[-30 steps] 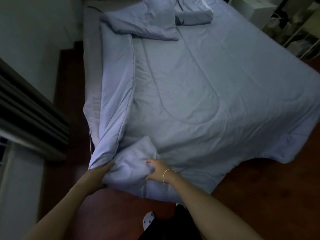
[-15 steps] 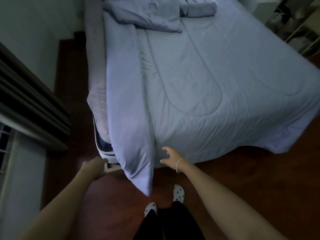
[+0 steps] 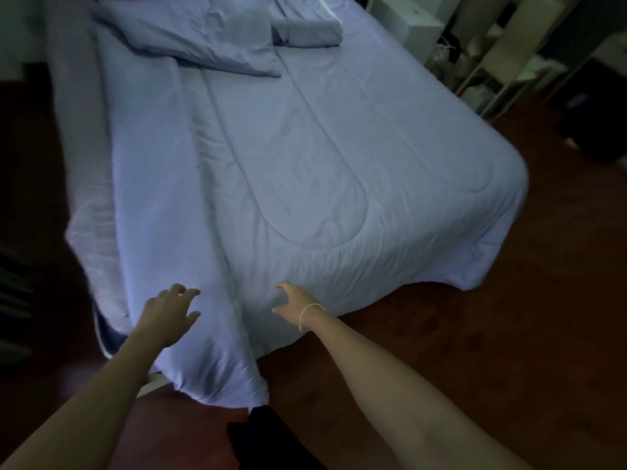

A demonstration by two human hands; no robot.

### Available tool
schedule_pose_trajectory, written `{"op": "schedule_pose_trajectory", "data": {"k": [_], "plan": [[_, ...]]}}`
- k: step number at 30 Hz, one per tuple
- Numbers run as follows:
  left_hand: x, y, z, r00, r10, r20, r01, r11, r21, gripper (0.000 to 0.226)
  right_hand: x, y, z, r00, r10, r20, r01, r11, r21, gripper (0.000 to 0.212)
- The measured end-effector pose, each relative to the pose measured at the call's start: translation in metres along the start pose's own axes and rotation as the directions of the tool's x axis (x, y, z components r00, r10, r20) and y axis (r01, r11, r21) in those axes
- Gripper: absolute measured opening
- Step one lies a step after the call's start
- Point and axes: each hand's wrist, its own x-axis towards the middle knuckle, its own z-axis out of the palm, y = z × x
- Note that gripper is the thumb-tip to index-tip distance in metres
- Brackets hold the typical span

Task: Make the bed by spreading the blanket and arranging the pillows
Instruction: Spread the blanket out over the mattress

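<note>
Fingers spread, your left hand [image 3: 168, 313] and right hand [image 3: 294, 301] hover empty over the pale blue quilted blanket [image 3: 305, 171].

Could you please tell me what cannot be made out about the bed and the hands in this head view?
- Pillows: the head end is cut off by the top edge, so their number is unclear.
- Mattress under the blanket: hidden by the blanket.
- Left hand and right hand: fingers spread, but dim light and blur hide whether they touch the blanket.
- Shelf contents: too dark and small.
</note>
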Motion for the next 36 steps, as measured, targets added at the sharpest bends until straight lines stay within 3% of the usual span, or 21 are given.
{"op": "schedule_pose_trajectory", "data": {"k": [9, 12, 18, 21, 24, 25, 28, 32, 36], "plan": [[0.088, 0.006, -0.04, 0.997, 0.049, -0.065, -0.046, 0.998, 0.044, 0.05, 0.081, -0.012, -0.038, 0.996, 0.01, -0.083, -0.007, 0.999, 0.042, 0.068], [0.107, 0.004, -0.044, 0.996, 0.075, -0.056, -0.068, 0.99, 0.12, 0.05, 0.105, -0.024, -0.038, 0.996, -0.029, -0.089, 0.029, 1.0, -0.011, 0.071], [0.149, 0.005, -0.035, 0.98, 0.199, 0.014, -0.196, 0.951, 0.237, 0.056, 0.13, -0.026, -0.031, 0.999, 0.042, -0.021, -0.045, 0.992, -0.117, 0.075], [0.168, 0.006, -0.039, 0.943, 0.313, 0.113, -0.333, 0.867, 0.371, 0.058, 0.137, -0.025, -0.023, 0.995, 0.099, 0.022, -0.096, 0.99, -0.101, 0.079], [0.187, -0.012, -0.027, 0.84, 0.53, 0.116, -0.497, 0.666, 0.556, 0.017, 0.14, -0.023, -0.014, 0.99, 0.137, 0.043, -0.133, 0.987, -0.086, 0.079], [0.188, -0.025, -0.023, 0.816, 0.56, 0.146, -0.529, 0.62, 0.579, 0.014, 0.141, -0.022, -0.012, 0.988, 0.146, 0.049, -0.141, 0.986, -0.09, 0.079], [0.172, -0.065, -0.027, 0.79, 0.569, 0.228, -0.584, 0.585, 0.562, 0.026, 0.14, -0.026, 0.0, 0.985, 0.172, 0.033, -0.167, 0.979, -0.119, 0.077], [0.134, -0.138, -0.037, 0.813, 0.562, 0.151, -0.545, 0.645, 0.536, 0.028, 0.138, -0.055, 0.025, 0.987, 0.159, -0.003, -0.157, 0.974, -0.162, 0.075], [0.091, -0.228, -0.033, 0.925, 0.38, 0.022, -0.324, 0.756, 0.569, 0.018, 0.142, -0.1, 0.05, 0.995, 0.101, 0.001, -0.099, 0.981, -0.167, 0.075]]}}
